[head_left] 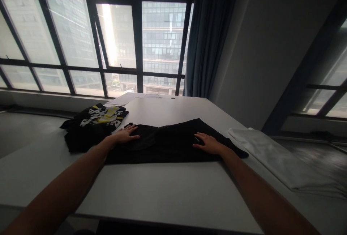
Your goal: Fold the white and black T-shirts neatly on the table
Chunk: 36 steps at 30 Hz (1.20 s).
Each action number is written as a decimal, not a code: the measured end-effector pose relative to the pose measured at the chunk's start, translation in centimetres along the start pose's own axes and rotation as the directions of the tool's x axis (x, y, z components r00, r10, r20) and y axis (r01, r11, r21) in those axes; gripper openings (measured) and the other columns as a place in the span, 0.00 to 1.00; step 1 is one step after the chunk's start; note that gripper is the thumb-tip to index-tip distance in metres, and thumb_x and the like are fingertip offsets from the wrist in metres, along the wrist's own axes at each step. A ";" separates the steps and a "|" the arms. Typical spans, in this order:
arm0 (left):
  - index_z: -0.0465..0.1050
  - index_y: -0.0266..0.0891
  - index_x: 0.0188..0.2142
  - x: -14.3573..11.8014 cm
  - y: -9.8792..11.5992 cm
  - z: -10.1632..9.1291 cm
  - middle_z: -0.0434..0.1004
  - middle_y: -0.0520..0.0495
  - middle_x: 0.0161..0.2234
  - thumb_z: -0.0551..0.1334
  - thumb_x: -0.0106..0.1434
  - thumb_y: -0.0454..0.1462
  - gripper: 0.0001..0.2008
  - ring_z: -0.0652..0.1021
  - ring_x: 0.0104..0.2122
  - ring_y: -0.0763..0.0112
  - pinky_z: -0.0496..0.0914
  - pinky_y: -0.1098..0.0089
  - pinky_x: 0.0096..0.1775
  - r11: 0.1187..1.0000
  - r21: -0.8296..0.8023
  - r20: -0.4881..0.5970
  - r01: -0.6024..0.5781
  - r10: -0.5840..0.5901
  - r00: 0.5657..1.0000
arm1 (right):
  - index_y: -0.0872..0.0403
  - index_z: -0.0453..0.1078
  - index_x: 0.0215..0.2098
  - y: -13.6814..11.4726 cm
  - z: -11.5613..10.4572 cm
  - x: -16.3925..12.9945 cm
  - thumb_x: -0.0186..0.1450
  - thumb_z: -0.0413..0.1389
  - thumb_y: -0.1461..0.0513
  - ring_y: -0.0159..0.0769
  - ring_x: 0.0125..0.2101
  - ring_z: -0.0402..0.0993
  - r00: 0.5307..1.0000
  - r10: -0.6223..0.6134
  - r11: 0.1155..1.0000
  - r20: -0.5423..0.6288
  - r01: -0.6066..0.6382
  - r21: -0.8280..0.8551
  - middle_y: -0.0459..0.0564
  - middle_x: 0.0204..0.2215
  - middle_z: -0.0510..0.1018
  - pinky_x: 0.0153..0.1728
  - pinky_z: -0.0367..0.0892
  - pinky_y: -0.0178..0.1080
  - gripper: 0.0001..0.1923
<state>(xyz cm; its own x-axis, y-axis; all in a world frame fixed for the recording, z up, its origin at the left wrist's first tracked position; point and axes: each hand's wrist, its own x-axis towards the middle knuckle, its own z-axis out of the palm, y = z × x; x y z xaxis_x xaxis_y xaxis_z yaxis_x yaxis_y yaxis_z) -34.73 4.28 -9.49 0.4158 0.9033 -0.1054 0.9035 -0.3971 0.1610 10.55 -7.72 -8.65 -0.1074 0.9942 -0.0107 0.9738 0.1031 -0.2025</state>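
A black garment [168, 141] lies flat across the middle of a white table [162, 191]. My left hand [125, 134] rests palm down on the garment's left part, fingers spread. On its right part my right hand [208, 143] also lies flat, fingers apart. Neither hand grips the cloth.
A pile of black clothes with yellow and white print [94, 123] sits at the table's left. Sheets of paper [127, 98] lie at the far edge. A white folded cloth [276, 159] lies at the right. Big windows and a dark curtain [208, 36] stand behind.
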 end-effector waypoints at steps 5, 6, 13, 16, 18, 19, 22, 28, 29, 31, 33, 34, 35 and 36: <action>0.59 0.38 0.65 -1.9 -0.2 -2.7 0.55 0.36 0.66 0.61 0.45 0.66 0.54 0.62 0.63 0.47 0.60 0.59 0.58 0.997 0.056 0.058 0.057 -0.061 0.996 | 0.52 0.64 0.61 0.5 -1.6 -0.9 0.58 0.55 0.37 0.51 0.59 0.63 0.999 0.025 0.999 0.029 -0.026 0.021 0.56 0.62 0.64 0.56 0.61 0.46 0.41; 0.65 0.40 0.62 -2.3 -0.1 -3.1 0.63 0.36 0.63 0.61 0.45 0.66 0.51 0.67 0.59 0.46 0.63 0.59 0.55 0.995 0.075 0.059 0.066 -0.070 0.996 | 0.52 0.69 0.57 0.4 -2.1 -1.1 0.59 0.54 0.37 0.50 0.55 0.68 0.999 0.023 0.999 0.033 -0.024 0.035 0.56 0.58 0.69 0.52 0.65 0.44 0.39; 0.77 0.41 0.48 -1.3 -0.7 -3.2 0.79 0.41 0.46 0.58 0.58 0.51 0.25 0.77 0.46 0.55 0.68 0.63 0.46 0.997 0.033 -0.138 -0.063 0.067 0.988 | 0.50 0.74 0.50 0.5 -3.6 1.4 0.67 0.51 0.57 0.44 0.49 0.73 0.985 0.091 0.989 -0.149 -0.107 -0.101 0.51 0.51 0.76 0.48 0.67 0.42 0.16; 0.79 0.39 0.40 -0.3 -1.9 -2.2 0.80 0.43 0.39 0.60 0.54 0.49 0.21 0.78 0.38 0.61 0.69 0.67 0.41 0.986 -0.082 -0.129 -0.142 0.131 0.983 | 0.50 0.69 0.58 1.3 -3.4 4.6 0.61 0.54 0.67 0.44 0.56 0.67 0.987 0.040 0.986 -0.158 -0.065 -0.156 0.51 0.59 0.69 0.55 0.63 0.42 0.25; 0.79 0.39 0.34 0.1 -2.5 -1.8 0.80 0.44 0.35 0.60 0.53 0.50 0.18 0.78 0.35 0.62 0.70 0.68 0.39 0.974 -0.154 -0.171 -0.166 0.139 0.975 | 0.50 0.66 0.60 1.6 -3.2 6.8 0.56 0.55 0.71 0.42 0.59 0.63 0.995 -0.023 0.990 -0.098 0.009 -0.140 0.50 0.61 0.66 0.58 0.59 0.40 0.33; 0.78 0.39 0.32 0.1 -2.6 -1.7 0.80 0.45 0.33 0.60 0.54 0.50 0.18 0.77 0.34 0.63 0.69 0.68 0.38 0.967 -0.189 -0.194 -0.172 0.134 0.972 | 0.50 0.66 0.60 1.6 -3.1 7.9 0.54 0.55 0.73 0.41 0.60 0.63 0.997 -0.045 0.992 -0.062 0.038 -0.118 0.49 0.61 0.66 0.59 0.59 0.38 0.36; 0.77 0.39 0.31 0.0 -2.8 -1.9 0.79 0.47 0.29 0.58 0.55 0.50 0.17 0.77 0.31 0.63 0.69 0.67 0.36 0.946 -0.272 -0.264 -0.174 0.100 0.959 | 0.47 0.69 0.57 1.1 -3.2 10.4 0.50 0.54 0.74 0.40 0.55 0.69 0.998 -0.047 0.993 0.031 0.050 -0.104 0.48 0.56 0.72 0.54 0.63 0.37 0.37; 0.77 0.41 0.33 -0.4 -2.6 -2.7 0.81 0.47 0.32 0.55 0.60 0.50 0.18 0.78 0.34 0.61 0.69 0.65 0.40 0.969 -0.233 -0.432 -0.078 -0.032 0.901 | 0.53 0.78 0.39 1.1 -5.9 11.9 0.53 0.56 0.70 0.46 0.46 0.72 0.996 0.011 0.920 -0.093 -0.047 -0.389 0.54 0.39 0.80 0.56 0.55 0.47 0.17; 0.77 0.42 0.33 -0.4 -2.6 -2.6 0.81 0.46 0.33 0.54 0.61 0.50 0.19 0.78 0.35 0.60 0.69 0.65 0.42 0.977 -0.207 -0.444 -0.046 -0.052 0.895 | 0.55 0.77 0.39 1.5 -6.5 11.6 0.54 0.56 0.69 0.47 0.47 0.71 0.983 -0.002 0.907 -0.181 -0.074 -0.414 0.56 0.39 0.79 0.58 0.50 0.49 0.15; 0.77 0.42 0.34 -0.4 -2.4 -2.6 0.81 0.45 0.34 0.52 0.63 0.51 0.20 0.78 0.38 0.58 0.68 0.64 0.43 0.990 -0.139 -0.443 0.034 -0.093 0.892 | 0.57 0.75 0.40 2.3 -7.2 10.5 0.55 0.55 0.68 0.48 0.47 0.69 0.926 -0.057 0.870 -0.373 -0.137 -0.473 0.58 0.39 0.78 0.59 0.45 0.51 0.14; 0.77 0.41 0.35 -0.5 -2.1 -2.6 0.80 0.43 0.36 0.52 0.64 0.50 0.20 0.78 0.40 0.55 0.68 0.63 0.44 0.991 -0.067 -0.437 0.116 -0.134 0.890 | 0.56 0.74 0.39 2.9 -7.3 8.9 0.55 0.55 0.67 0.48 0.46 0.67 0.877 -0.115 0.841 -0.467 -0.165 -0.516 0.57 0.40 0.78 0.58 0.45 0.50 0.13; 0.77 0.41 0.36 -0.6 -1.8 -2.7 0.80 0.42 0.38 0.53 0.64 0.49 0.19 0.77 0.41 0.54 0.68 0.62 0.45 0.989 -0.036 -0.448 0.145 -0.146 0.882 | 0.56 0.74 0.38 3.1 -7.1 8.0 0.54 0.55 0.67 0.47 0.46 0.66 0.881 -0.129 0.836 -0.456 -0.150 -0.528 0.57 0.40 0.78 0.57 0.44 0.49 0.13; 0.77 0.40 0.37 -0.8 -1.5 -3.0 0.79 0.41 0.40 0.54 0.64 0.48 0.17 0.76 0.43 0.53 0.67 0.60 0.46 0.988 -0.011 -0.473 0.153 -0.140 0.870 | 0.55 0.73 0.37 3.3 -6.8 7.1 0.53 0.55 0.67 0.47 0.46 0.66 0.898 -0.139 0.837 -0.418 -0.119 -0.534 0.56 0.40 0.78 0.57 0.44 0.49 0.13; 0.77 0.40 0.38 -1.0 -1.1 -3.2 0.78 0.40 0.42 0.56 0.63 0.47 0.16 0.75 0.45 0.52 0.67 0.59 0.47 0.991 0.007 -0.499 0.134 -0.113 0.859 | 0.55 0.73 0.36 3.4 -6.3 6.2 0.52 0.55 0.68 0.46 0.45 0.67 0.918 -0.145 0.841 -0.368 -0.082 -0.534 0.55 0.39 0.78 0.57 0.44 0.48 0.13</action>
<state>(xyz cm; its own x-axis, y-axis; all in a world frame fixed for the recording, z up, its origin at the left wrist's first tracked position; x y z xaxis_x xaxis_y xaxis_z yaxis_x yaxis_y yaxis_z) -36.48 4.31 -6.37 0.2036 0.9019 0.3810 0.9518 -0.2735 0.1386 14.41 -0.98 -3.20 -0.1656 0.9099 0.3802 0.9351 0.0224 0.3538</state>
